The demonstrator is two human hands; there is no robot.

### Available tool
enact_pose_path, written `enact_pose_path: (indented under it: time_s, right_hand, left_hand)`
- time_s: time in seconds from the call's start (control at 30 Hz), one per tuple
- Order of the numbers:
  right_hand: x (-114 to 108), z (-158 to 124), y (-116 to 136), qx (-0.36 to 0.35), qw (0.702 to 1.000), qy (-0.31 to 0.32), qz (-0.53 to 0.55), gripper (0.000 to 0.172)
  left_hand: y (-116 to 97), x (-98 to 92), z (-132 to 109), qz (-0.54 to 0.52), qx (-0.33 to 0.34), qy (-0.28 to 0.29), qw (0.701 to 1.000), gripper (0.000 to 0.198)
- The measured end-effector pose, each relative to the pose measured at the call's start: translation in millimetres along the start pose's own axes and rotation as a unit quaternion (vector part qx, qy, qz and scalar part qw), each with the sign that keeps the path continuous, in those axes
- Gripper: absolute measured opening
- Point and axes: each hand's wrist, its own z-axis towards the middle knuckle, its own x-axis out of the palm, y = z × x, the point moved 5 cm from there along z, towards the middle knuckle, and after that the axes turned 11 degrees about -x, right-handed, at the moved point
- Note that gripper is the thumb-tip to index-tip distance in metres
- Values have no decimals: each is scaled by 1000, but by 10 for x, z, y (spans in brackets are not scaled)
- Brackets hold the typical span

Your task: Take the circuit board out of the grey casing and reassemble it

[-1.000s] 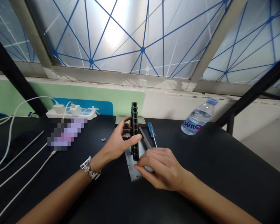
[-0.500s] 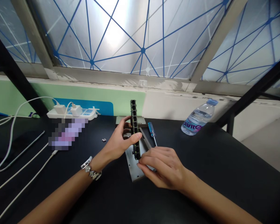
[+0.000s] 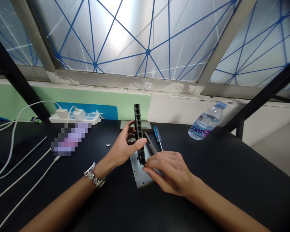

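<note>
My left hand (image 3: 125, 143) grips a narrow black board with a row of square ports (image 3: 139, 124), thumb on the near side and fingers behind. The board stands on edge, ports facing me. At its lower end my right hand (image 3: 170, 172) is closed, thumb and forefinger pinched at the board's corner; anything small between them is hidden. Beneath the hands lies a grey metal casing (image 3: 141, 178), partly covered. A second grey metal piece (image 3: 147, 125) rests behind. A blue-handled screwdriver (image 3: 157, 133) lies just right of the casing, its tip near my right hand.
Small screws (image 3: 108, 145) lie left of my left hand. A water bottle (image 3: 205, 124) stands tilted in view at the back right. A white power strip (image 3: 90, 118) with plugs and cables is at the back left, beside a blurred-out item (image 3: 71, 140). A window rises behind.
The lower end of the board has shifted very slightly, and my right fingertips have moved a little at its corner. My left hand keeps its hold.
</note>
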Motion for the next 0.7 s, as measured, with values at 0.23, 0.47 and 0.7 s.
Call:
enact_pose_path:
  time_s: [0.23,0.47,0.7]
  right_hand:
    - [-11,26,21,-11,1000,6,-18,13]
    - [49,45,22,0,999,44,-22,12]
    - [26,-27,-21,89,991,-67,72,27]
  left_hand:
    - [-43,1,-24,-13,-7,0,1000,75]
    - [-46,4,-28,-23,-16,-3,1000,65]
    - [49,144,-73,-198,-56,83,975,49]
